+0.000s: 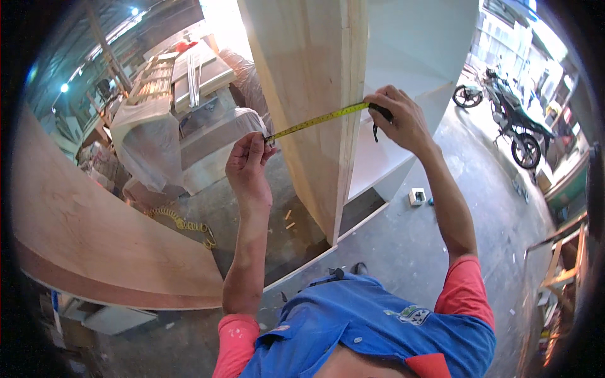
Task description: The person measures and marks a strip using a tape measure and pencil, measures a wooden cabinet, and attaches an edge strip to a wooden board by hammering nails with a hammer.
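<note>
My left hand (252,160) pinches the end of a yellow tape measure (318,119), its fingers closed, at the near edge of a tall pale plywood panel (302,57). My right hand (397,120) grips the dark case of the tape measure at the panel's right edge. The extended blade slopes up from left to right between my hands, across the plywood. Behind my right hand is a white cabinet board (409,44) with a white shelf below it (375,170).
A curved plywood piece (113,239) spans the lower left, with a coiled yellow hose (179,220) behind it. Plastic-covered boards (145,145) are stacked at back left. A motorcycle (504,113) stands at right. A small white block (417,196) lies on the concrete floor (472,214).
</note>
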`<state>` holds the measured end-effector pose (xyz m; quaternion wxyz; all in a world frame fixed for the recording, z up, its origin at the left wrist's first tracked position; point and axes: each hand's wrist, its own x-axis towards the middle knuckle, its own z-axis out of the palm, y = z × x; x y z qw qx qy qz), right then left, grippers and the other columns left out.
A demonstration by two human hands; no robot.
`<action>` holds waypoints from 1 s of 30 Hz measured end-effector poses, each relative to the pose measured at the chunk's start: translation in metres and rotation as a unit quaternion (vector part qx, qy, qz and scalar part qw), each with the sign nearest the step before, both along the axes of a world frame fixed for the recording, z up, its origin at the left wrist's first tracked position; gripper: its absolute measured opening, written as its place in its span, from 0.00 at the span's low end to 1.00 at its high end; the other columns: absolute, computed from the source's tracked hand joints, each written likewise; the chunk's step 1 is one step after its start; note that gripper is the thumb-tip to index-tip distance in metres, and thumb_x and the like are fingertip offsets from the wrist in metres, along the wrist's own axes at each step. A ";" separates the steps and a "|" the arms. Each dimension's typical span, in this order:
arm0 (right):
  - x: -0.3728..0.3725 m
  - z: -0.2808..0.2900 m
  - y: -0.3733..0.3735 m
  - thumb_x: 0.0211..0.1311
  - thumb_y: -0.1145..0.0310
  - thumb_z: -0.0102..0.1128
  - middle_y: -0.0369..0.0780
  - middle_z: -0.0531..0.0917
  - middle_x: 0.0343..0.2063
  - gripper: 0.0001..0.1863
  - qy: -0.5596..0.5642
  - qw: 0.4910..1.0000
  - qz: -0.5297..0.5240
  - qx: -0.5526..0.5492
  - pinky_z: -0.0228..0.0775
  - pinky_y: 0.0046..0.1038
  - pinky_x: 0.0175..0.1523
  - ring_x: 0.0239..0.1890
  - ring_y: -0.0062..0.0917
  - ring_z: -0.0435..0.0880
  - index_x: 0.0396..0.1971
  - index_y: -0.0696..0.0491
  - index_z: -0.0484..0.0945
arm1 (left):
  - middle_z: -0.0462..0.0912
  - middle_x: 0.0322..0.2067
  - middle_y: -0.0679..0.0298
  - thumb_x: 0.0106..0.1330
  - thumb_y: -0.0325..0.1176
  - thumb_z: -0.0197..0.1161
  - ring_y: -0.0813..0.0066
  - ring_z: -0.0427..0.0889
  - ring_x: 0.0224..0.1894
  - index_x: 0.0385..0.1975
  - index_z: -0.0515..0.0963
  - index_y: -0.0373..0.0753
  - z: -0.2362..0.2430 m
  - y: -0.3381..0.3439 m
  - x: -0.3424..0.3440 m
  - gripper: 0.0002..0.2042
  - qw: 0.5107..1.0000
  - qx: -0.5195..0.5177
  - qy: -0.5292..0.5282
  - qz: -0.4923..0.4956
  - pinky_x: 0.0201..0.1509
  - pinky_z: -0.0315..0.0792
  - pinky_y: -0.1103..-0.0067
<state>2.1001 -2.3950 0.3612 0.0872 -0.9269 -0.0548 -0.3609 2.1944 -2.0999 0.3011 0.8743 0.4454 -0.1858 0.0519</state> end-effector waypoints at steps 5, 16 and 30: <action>0.004 0.001 -0.001 0.61 0.65 0.62 0.35 0.79 0.38 0.11 0.001 0.999 0.042 0.006 0.77 0.34 0.42 0.40 0.30 0.79 0.43 0.44 0.82 | 0.82 0.34 0.67 0.66 0.30 0.66 0.81 0.80 0.34 0.41 0.80 0.36 0.000 -0.002 -0.004 0.08 0.999 -0.040 0.011 0.028 0.43 0.79 0.79; 0.011 0.002 -0.005 0.59 0.67 0.64 0.34 0.79 0.36 0.10 -0.057 0.997 0.056 -0.021 0.77 0.33 0.36 0.39 0.30 0.80 0.41 0.42 0.82 | 0.83 0.36 0.66 0.66 0.30 0.65 0.81 0.81 0.36 0.40 0.80 0.35 -0.005 -0.009 -0.012 0.07 0.996 -0.050 0.010 0.071 0.45 0.81 0.80; 0.018 -0.007 -0.007 0.57 0.63 0.68 0.32 0.77 0.33 0.09 -0.090 0.995 0.040 -0.023 0.75 0.29 0.31 0.36 0.24 0.79 0.38 0.42 0.83 | 0.82 0.35 0.66 0.66 0.30 0.66 0.81 0.80 0.35 0.40 0.80 0.35 0.002 -0.005 -0.013 0.08 0.997 -0.037 0.016 0.069 0.45 0.79 0.81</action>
